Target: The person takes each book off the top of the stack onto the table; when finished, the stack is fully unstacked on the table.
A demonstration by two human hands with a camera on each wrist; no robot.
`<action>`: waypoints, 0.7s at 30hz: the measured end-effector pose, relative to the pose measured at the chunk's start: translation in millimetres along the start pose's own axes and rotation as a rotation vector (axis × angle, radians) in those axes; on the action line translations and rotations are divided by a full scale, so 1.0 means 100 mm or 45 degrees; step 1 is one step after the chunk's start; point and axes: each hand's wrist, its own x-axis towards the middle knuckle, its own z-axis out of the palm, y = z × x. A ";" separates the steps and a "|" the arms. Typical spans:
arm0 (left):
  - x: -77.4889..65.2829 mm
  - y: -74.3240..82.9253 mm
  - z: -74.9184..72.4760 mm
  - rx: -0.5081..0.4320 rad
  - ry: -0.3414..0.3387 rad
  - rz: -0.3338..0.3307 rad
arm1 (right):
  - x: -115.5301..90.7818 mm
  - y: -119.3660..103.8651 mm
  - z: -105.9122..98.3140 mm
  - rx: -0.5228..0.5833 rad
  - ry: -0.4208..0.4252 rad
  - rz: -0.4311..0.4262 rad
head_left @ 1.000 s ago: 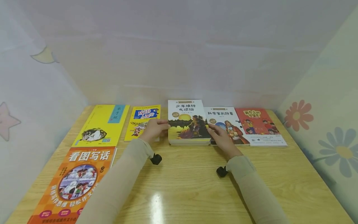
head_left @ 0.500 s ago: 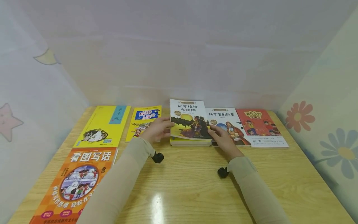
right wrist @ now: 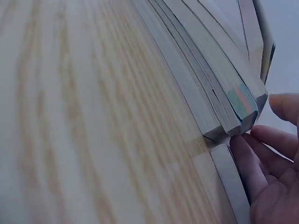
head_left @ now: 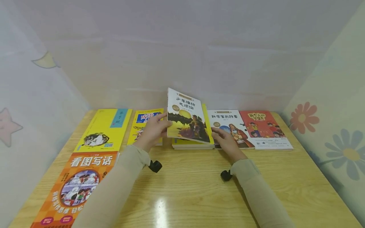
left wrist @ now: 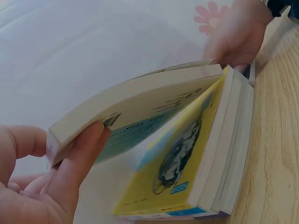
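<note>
My left hand [head_left: 152, 131] pinches a white-edged paperback [head_left: 185, 115] by its left edge, thumb on one face, fingers on the other. That side of the book is raised and tilted above the stack [head_left: 194, 146]; its right side stays low near the stack's right edge. Beneath it, in the left wrist view, a yellow-covered book [left wrist: 184, 154] tops the remaining books. My right hand [head_left: 226, 144] is at the stack's right side. In the right wrist view its fingertips [right wrist: 240, 144] touch the stacked books' corner, with the thumb apart from the fingers, near the top.
Right of the stack lie a white paperback [head_left: 228, 126] and a red-and-white book [head_left: 265, 126]. To the left are a small yellow book [head_left: 139, 129], a larger yellow book [head_left: 99, 136] and an orange book [head_left: 77, 183]. A pale curtain [head_left: 182, 57] backs the wooden table [head_left: 194, 190].
The left edge of the top paperback has risen with my left hand, tilting the book and uncovering the yellow one beneath. My right hand has stayed at the stack's right side.
</note>
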 end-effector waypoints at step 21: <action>-1.62 -0.25 -0.89 -0.120 0.054 -0.048 | -0.01 -0.05 0.00 0.056 -0.050 0.071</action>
